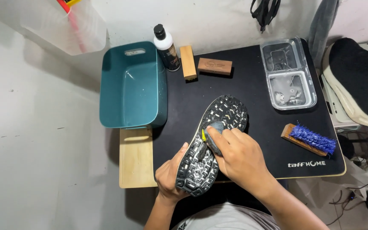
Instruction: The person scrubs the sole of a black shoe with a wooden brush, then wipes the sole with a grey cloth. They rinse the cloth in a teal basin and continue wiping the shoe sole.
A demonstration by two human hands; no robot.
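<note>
Head view: a shoe [213, 145] is held upside down over the black mat [252, 81] on the desk [136, 164], with its bumpy grey sole turned up. The heel end of the shoe is gripped from below by the left hand [170, 176], with the fingers closed around its edge. A grey cloth [216, 133] is pressed onto the middle of the sole by the right hand [237, 155], and the fingers are closed on that cloth. A teal tub [129, 87] is seen on the left, just beside the mat. A white bottle with a black cap [166, 47] is stood behind it, near the wall. Two small wooden blocks [205, 64] are laid next to the bottle. A clear plastic box [288, 74] is set at the far right of the mat. A brush with blue bristles [309, 139] is laid below that box, well apart from the shoe. Another dark shoe [356, 81] is seen off the desk to the right.
</note>
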